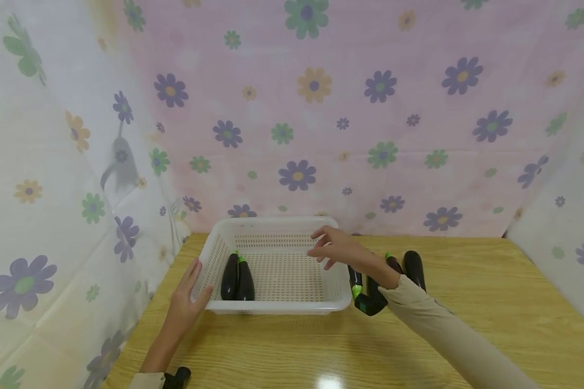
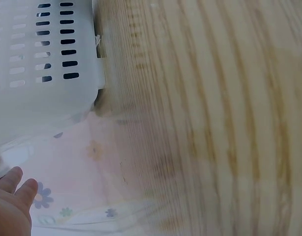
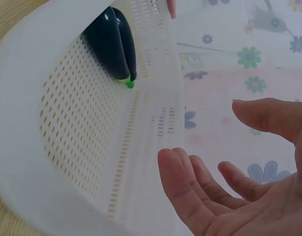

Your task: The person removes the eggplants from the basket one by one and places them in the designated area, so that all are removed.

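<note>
A white plastic basket (image 1: 272,308) with slotted walls sits on the table. Two dark eggplants (image 1: 245,281) lie side by side at its left end, green stems toward the back; the right wrist view also shows this eggplant pair (image 3: 109,44). My left hand (image 1: 187,297) rests against the basket's left rim near the front corner, fingers fairly straight. Over the basket's right end hovers my right hand (image 1: 338,248), fingers loosely bent and apart, with nothing between them. Right of the basket are several more eggplants (image 1: 412,267), partly hidden behind my right forearm.
The wooden table (image 1: 491,302) extends right of the eggplants and in front of the basket. A flowered cloth (image 1: 350,162) hangs behind the table and along both sides. Each wrist carries a black device (image 1: 177,377).
</note>
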`<state>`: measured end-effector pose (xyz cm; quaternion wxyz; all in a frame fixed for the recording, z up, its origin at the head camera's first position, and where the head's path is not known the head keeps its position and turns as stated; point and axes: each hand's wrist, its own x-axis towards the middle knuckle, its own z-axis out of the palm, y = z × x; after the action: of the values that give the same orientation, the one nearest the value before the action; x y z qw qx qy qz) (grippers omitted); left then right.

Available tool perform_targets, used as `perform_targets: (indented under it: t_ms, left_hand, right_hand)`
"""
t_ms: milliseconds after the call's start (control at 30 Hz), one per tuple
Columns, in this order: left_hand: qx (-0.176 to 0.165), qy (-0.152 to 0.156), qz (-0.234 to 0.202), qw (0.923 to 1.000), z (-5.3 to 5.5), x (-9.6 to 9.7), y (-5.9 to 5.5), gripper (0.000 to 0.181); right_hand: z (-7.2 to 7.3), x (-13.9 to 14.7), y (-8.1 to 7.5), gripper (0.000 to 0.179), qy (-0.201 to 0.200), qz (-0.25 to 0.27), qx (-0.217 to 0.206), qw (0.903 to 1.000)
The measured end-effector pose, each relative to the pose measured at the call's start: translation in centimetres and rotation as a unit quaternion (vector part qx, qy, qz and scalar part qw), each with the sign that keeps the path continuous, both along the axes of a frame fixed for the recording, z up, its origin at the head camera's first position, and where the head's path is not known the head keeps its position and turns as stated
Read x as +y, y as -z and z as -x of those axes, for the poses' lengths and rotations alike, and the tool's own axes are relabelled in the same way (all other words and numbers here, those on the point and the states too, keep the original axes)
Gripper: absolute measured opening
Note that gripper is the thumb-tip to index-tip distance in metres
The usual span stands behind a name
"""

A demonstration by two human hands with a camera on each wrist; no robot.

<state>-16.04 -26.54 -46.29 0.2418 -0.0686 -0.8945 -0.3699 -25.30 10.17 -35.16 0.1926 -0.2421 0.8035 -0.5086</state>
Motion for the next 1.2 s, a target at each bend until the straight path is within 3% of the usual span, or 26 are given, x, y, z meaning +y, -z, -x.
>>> perform_targets:
  t_ms: [867,1200]
  left_hand:
    - [0.007,0.008,0.003,0.9999,0.2,-0.1,-0.3,0.066]
    - [0.01,0.004,0.009,0.9999,0.1,0.1,-0.4,0.066]
  right_hand:
    - [2.6,-6.0,1.7,0.047,-0.039,-0.016,-0.057,0.9975]
    - [3.0,-7.9,1.7,0.045,-0.054,-0.032,-0.069,0.9957]
